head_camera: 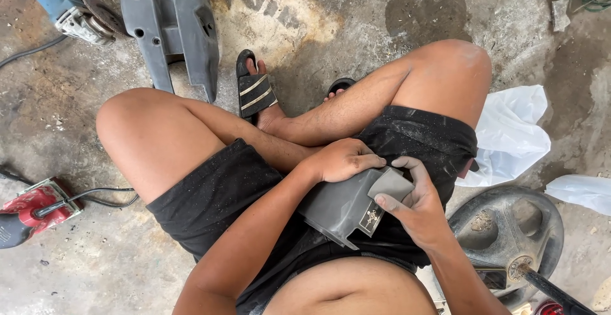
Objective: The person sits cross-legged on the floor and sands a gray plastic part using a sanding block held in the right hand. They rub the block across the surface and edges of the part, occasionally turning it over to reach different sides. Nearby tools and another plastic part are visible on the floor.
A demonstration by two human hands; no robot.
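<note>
Your right hand (414, 203) has its fingers (417, 172) curled over a small folded grey abrasive sheet (389, 184), pressing it flat against the upper right end of the grey plastic part (340, 207) in your lap; the thumb lies along the part's right edge beside a small dark label. Your left hand (344, 159) is closed over the part's far edge, fingers wrapped down onto it just beside the sheet, so both hands touch the same piece and nearly meet at its far right corner. The part rests on your black shorts (223, 191), its long axis running from near left, by your belly, up to far right under the sheet, so the unworked length lies toward you and to the left of your right fingers. Your left hand is the one holding the part; your right holds only the sheet. Farther out, a larger grey moulded cover (168, 28) lies on the concrete floor (305, 16) beyond your left knee, with a blue angle grinder (60, 6) at the far left, a red power tool (32, 207) at the near left, a white plastic bag (509, 137) and a grey wheel-shaped casting (509, 232) on the right.
</note>
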